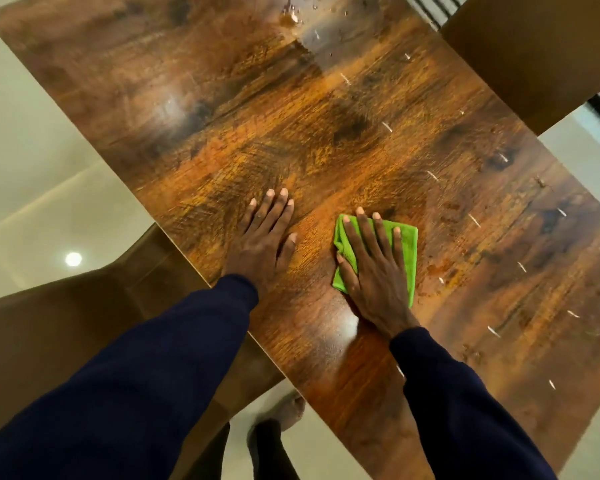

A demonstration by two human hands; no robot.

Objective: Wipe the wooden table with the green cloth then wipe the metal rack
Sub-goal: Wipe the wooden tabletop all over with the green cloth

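Observation:
A glossy wooden table (291, 109) fills most of the view, running from upper left to lower right. A folded green cloth (407, 251) lies on it near the front edge. My right hand (373, 268) presses flat on the cloth with fingers spread. My left hand (264, 237) rests flat on the bare wood just left of the cloth, fingers apart, holding nothing. Water drops (291, 15) sit on the table's far end. The metal rack is not in view.
A brown chair (84, 323) stands at the table's near left side, and another chair back (534, 46) rises at the upper right. My foot (288, 410) shows on the pale tiled floor (32, 168) below the table's edge.

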